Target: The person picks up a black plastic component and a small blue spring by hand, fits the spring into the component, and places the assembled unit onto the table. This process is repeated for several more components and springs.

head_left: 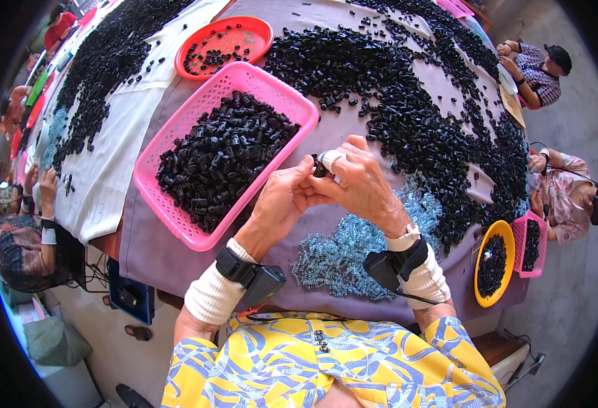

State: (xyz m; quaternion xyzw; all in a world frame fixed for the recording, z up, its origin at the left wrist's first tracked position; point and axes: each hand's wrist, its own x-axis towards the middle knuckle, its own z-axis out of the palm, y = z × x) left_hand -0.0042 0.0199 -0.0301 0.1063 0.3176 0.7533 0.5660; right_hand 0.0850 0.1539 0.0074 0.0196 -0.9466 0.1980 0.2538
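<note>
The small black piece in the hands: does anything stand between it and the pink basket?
No object visibly does. The small black piece, pinched between left hand and right hand, is right of the pink basket; only its side wall rises before the black pieces inside.

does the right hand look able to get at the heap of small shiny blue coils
Probably yes: the blue heap lies close to the right hand with nothing visible between, though it is pinching a small black piece.

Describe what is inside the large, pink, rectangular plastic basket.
Small, glossy black pieces are heaped inside the large, pink, rectangular plastic basket, hiding the lower pieces and most of its floor.
</note>
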